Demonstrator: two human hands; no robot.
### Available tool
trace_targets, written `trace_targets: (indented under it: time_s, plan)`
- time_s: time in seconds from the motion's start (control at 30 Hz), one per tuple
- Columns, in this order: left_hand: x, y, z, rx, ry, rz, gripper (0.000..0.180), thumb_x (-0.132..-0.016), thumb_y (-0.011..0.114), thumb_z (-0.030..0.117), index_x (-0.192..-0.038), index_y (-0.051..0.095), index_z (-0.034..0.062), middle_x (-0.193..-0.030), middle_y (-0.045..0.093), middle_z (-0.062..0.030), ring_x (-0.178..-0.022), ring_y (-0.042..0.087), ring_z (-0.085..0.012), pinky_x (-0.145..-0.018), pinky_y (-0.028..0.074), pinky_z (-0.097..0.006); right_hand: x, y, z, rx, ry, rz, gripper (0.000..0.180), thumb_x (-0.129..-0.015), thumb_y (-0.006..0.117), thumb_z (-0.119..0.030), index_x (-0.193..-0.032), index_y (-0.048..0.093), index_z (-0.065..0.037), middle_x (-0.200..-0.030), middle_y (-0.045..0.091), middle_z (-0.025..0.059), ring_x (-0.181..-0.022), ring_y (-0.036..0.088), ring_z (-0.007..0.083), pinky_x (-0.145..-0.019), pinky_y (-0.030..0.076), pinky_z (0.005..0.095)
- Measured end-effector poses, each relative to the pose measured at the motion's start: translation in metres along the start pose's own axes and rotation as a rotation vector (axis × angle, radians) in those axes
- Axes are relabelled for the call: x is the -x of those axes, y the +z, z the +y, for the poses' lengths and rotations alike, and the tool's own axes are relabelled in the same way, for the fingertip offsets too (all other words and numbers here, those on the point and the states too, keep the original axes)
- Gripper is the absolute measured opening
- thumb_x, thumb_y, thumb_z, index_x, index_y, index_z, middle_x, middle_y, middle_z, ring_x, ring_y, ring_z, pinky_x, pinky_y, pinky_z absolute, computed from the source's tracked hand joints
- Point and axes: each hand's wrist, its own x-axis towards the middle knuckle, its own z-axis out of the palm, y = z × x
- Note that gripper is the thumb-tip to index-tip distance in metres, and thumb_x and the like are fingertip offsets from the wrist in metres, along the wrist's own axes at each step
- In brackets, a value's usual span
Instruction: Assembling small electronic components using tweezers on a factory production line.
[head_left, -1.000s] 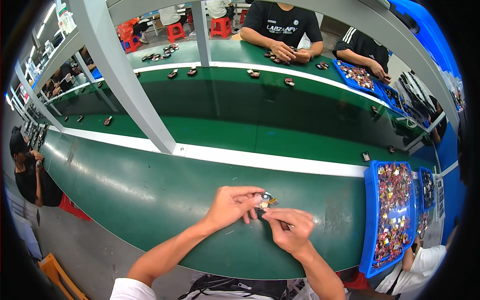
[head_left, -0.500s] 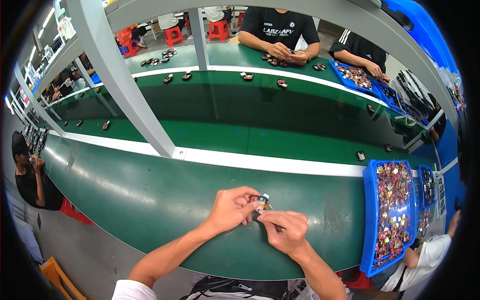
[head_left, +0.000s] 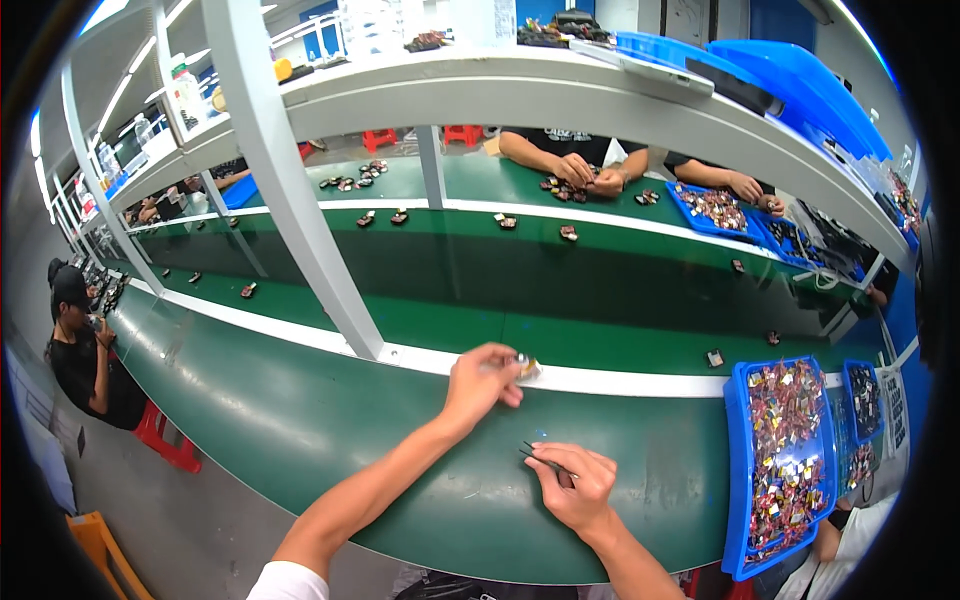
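At the far edge of the green bench (head_left: pixel 655 440), the left hand (head_left: pixel 480 386) pinches a small electronic piece (head_left: pixel 527 368) above the white rail (head_left: pixel 620 383).
The right hand (head_left: pixel 575 486) grips dark tweezers (head_left: pixel 528 453), apart from it. Whether that piece is finished, I can't tell; the blue tray (head_left: pixel 737 450) of loose parts suggests plenty remains. Shirt lettering (head_left: pixel 568 135) opposite is mostly hidden.

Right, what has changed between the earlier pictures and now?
The left hand has moved forward, away from the body, carrying the small black-and-yellow part toward the long white strip. The right hand, now apart from that part, holds slim dark tweezers. The head view has tilted up. The blue plastic tray of small multicoloured pieces stays at right.
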Motion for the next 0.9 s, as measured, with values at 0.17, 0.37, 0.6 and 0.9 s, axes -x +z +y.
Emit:
trace_targets:
  time_s: [0.17, 0.37, 0.6, 0.9]
  plan:
    - [-0.06, -0.019, -0.001, -0.464, 0.024, 0.08, 0.024, -0.087, 0.073, 0.007, -0.103, 0.064, -0.0085, -0.093, 0.066, -0.0181, -0.068, 0.073, -0.0265, -0.057, 0.058, -0.035, -0.002, 0.005, 0.003, -0.027, 0.032, -0.004, 0.017, -0.072, 0.085, -0.001, -0.084, 0.073, -0.005, -0.085, 0.077, 0.0083, -0.071, 0.075, 0.0234, -0.059, 0.057, 0.0287]
    - [-0.006, 0.002, 0.002, -0.897, 0.661, 0.21, 0.038, -0.089, 0.067, 0.007, -0.124, 0.056, 0.0003, -0.117, 0.054, -0.0236, -0.092, 0.064, -0.0476, -0.078, 0.053, -0.053, 0.003, -0.006, 0.016, -0.01, 0.047, 0.054, 0.018, -0.071, 0.084, -0.001, -0.083, 0.073, -0.006, -0.086, 0.077, 0.0077, -0.066, 0.073, 0.0242, -0.056, 0.055, 0.0291]
    - [0.077, 0.001, -0.025, -0.551, 0.556, -0.147, 0.025, -0.084, 0.063, -0.005, -0.105, 0.072, 0.0031, -0.097, 0.069, -0.012, -0.067, 0.063, -0.0216, -0.064, 0.052, -0.034, 0.01, -0.003, 0.007, 0.04, 0.177, -0.073, 0.013, -0.08, 0.082, -0.005, -0.09, 0.075, -0.004, -0.083, 0.075, 0.0035, -0.048, 0.051, 0.006, -0.045, 0.04, 0.0238]
    - [0.087, 0.002, -0.04, -0.576, 0.581, -0.321, 0.035, -0.086, 0.068, 0.003, -0.121, 0.068, 0.0033, -0.102, 0.071, -0.0091, -0.076, 0.071, -0.0274, -0.064, 0.056, -0.035, 0.006, -0.003, -0.009, -0.078, 0.321, 0.013, 0.014, -0.081, 0.082, -0.007, -0.093, 0.076, -0.005, -0.075, 0.067, 0.0069, -0.058, 0.054, 0.0135, -0.055, 0.046, 0.0285]
